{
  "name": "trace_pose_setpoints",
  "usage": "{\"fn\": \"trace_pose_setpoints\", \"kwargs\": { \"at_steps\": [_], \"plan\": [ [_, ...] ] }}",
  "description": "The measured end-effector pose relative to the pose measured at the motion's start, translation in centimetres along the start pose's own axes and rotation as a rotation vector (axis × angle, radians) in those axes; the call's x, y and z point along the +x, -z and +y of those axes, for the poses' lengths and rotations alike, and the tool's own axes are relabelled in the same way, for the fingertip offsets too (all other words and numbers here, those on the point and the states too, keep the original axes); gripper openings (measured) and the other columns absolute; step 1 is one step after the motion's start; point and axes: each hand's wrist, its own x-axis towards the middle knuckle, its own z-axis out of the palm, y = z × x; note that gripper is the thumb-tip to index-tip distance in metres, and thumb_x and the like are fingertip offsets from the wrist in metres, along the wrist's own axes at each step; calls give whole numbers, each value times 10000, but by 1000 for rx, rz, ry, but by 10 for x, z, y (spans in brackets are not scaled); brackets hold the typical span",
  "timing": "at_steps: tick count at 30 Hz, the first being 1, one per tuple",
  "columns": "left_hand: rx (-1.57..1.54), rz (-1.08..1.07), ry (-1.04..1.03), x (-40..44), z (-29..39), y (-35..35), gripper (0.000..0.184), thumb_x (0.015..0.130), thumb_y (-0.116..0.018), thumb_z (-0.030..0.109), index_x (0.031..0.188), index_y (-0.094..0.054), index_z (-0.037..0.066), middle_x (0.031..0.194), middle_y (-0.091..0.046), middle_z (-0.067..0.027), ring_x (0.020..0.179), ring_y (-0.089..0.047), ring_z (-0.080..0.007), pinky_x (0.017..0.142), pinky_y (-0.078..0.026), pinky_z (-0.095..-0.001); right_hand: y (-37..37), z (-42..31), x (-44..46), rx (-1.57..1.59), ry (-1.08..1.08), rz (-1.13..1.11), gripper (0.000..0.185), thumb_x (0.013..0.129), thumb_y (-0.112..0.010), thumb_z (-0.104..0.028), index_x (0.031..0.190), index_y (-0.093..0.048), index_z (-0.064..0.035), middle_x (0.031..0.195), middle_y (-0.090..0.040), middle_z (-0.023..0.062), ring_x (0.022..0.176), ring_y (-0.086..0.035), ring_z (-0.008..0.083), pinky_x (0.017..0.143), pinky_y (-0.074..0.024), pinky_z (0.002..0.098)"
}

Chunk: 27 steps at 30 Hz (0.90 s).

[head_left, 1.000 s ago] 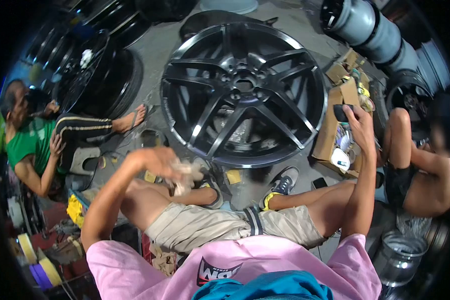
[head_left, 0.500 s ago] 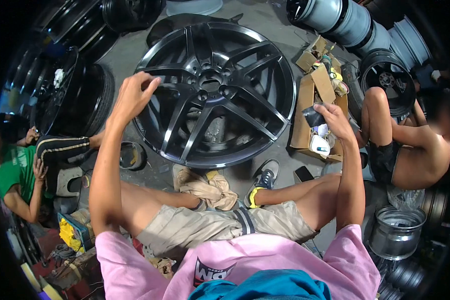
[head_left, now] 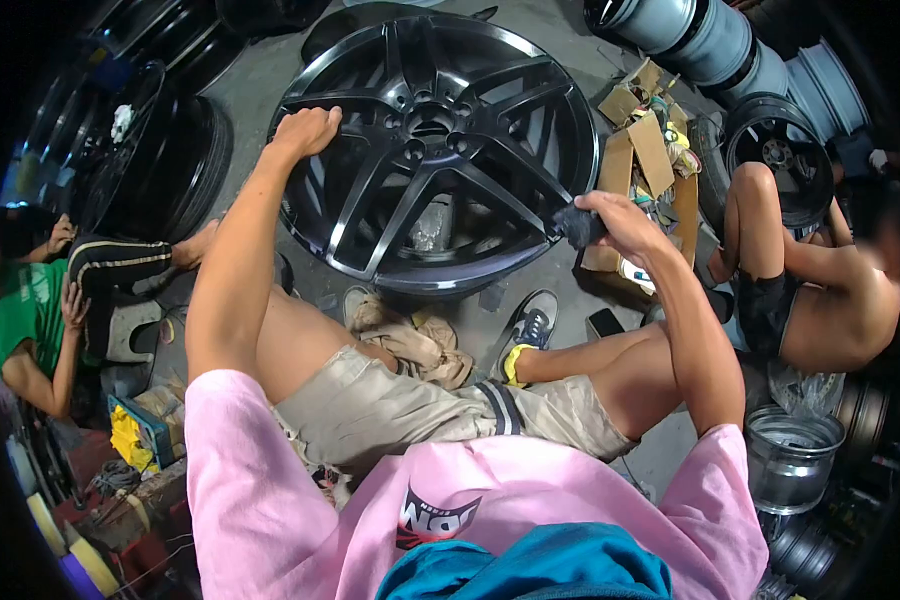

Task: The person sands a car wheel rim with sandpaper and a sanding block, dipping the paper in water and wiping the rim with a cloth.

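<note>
A large black alloy wheel (head_left: 428, 195) with polished spoke edges lies face up in front of me, raised above the floor. At its left edge my left hand (head_left: 308, 131) is closed over the rim where a spoke ends, its fingertips partly hidden. Pinched in my right hand (head_left: 622, 222) is a dark, crumpled sheet that looks like sandpaper (head_left: 577, 227). That sheet sits against the lower right of the wheel's rim.
To the right stands an open cardboard box (head_left: 650, 160) of tape rolls and supplies. A phone (head_left: 604, 322) and a beige cloth (head_left: 410, 340) lie on the floor. One person (head_left: 35, 345) sits at left, another (head_left: 830, 285) at right. Stacked wheels (head_left: 710, 45) line the back.
My left hand has come down onto the wheel's left rim. My right hand has carried the sandpaper left, from over the box to the rim. The view has tilted slightly.
</note>
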Motion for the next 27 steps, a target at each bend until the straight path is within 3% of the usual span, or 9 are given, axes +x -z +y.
{"fn": "trace_pose_setpoints", "kwargs": {
  "at_steps": [1, 4, 5, 8, 12, 15, 17, 20, 27],
  "plan": [
    [2, 2, -4, -2, 0, -1, 686, 1122, -345, 485, 1070, -782, -41, 1130, -747, -327, 1136, -701, -508, 1053, -510, -587, -4, -2, -4, 3, 2, 4, 255, 1050, -638, -309, 1122, -726, -80, 990, -730, -12, 839, -652, 83, 731, -496, 270],
    [50, -65, -33, 0, 2, 0, 708, 1122, -284, 468, 1141, -768, -48, 1211, -737, -320, 1209, -683, -499, 1113, -477, -579, -13, -7, -10, 173, -23, 69, 271, 1053, -602, -234, 1184, -684, -11, 1029, -720, 35, 896, -719, 140, 865, -651, 393],
    [53, -62, -46, 0, 2, -1, 708, 1122, -284, 468, 1141, -768, -48, 1211, -737, -320, 1209, -683, -499, 1113, -477, -579, -16, -5, -9, 182, -22, 80, 271, 1053, -602, -234, 1184, -684, -11, 1029, -720, 35, 896, -719, 140, 865, -651, 393],
    [8, -113, -30, -8, -4, -5, 703, 1113, -296, 472, 1188, -766, -46, 1244, -727, -319, 1232, -674, -499, 1128, -470, -576, -14, 16, 15, 208, 23, 149, 312, 1016, -632, -306, 1126, -739, -34, 921, -710, 32, 757, -687, 147, 651, -583, 343],
    [-34, -119, -32, -32, -1, 0, 693, 1113, -312, 469, 1166, -766, -51, 1252, -725, -319, 1235, -672, -498, 1107, -490, -575, -23, 14, 18, 171, 94, 293, 277, 1018, -640, -286, 1052, -726, -25, 928, -736, 54, 712, -705, 133, 646, -640, 335],
    [-50, -73, -6, -51, -1, -5, 680, 1103, -346, 505, 1211, -759, -23, 1282, -730, -289, 1233, -677, -495, 1085, -512, -577, -20, 5, 17, 120, 83, 302, 359, 991, -642, -377, 1142, -737, -65, 948, -739, 68, 781, -724, 184, 637, -631, 380],
    [-28, -90, 6, -64, 8, 0, 660, 1101, -352, 495, 1219, -762, -8, 1287, -730, -286, 1221, -691, -478, 1052, -540, -566, -17, 1, 29, 76, 134, 409, 407, 964, -655, -398, 1039, -756, -12, 842, -731, 90, 642, -701, 202, 532, -554, 355],
    [-50, -61, -12, -74, 18, 2, 644, 1107, -345, 472, 1182, -781, 4, 1245, -746, -281, 1202, -700, -470, 1043, -544, -559, 5, -11, 62, 79, 128, 482, 406, 920, -670, -414, 984, -731, -17, 782, -695, 83, 571, -646, 204, 487, -496, 348],
    [-142, -93, -4, -73, 51, 13, 607, 1086, -373, 422, 1143, -789, -16, 1215, -756, -276, 1181, -709, -469, 1044, -541, -540, 55, -39, 129, 33, 195, 551, 347, 917, -671, -399, 975, -728, -62, 834, -676, 43, 718, -655, 167, 614, -513, 358]
  ]
}}
